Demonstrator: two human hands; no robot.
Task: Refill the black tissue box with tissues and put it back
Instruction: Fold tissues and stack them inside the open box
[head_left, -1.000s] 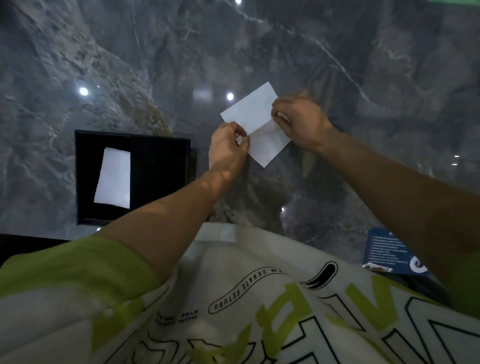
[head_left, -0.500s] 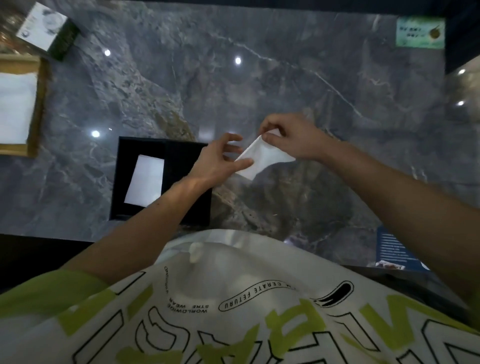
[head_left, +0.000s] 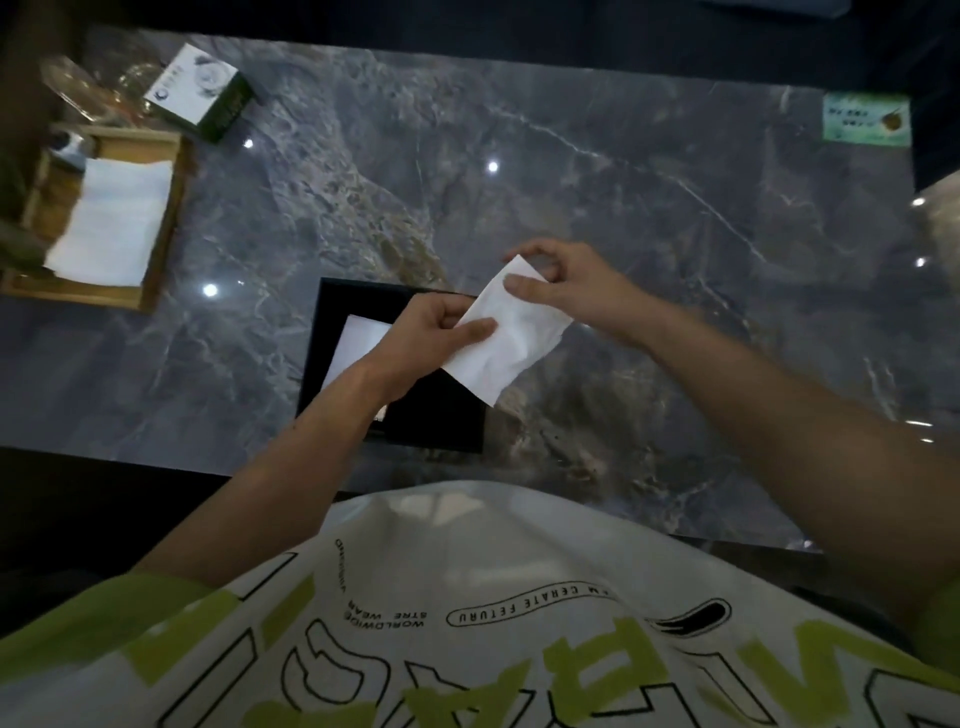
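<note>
Both hands (head_left: 511, 317) pinch tissue (head_left: 506, 338) (above black box (head_left: 457, 421)).

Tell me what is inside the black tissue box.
Inside the black tissue box, one white folded tissue lies flat. The left hand and forearm cover its right part and much of the box's interior, so whatever else lies there is hidden.
</note>
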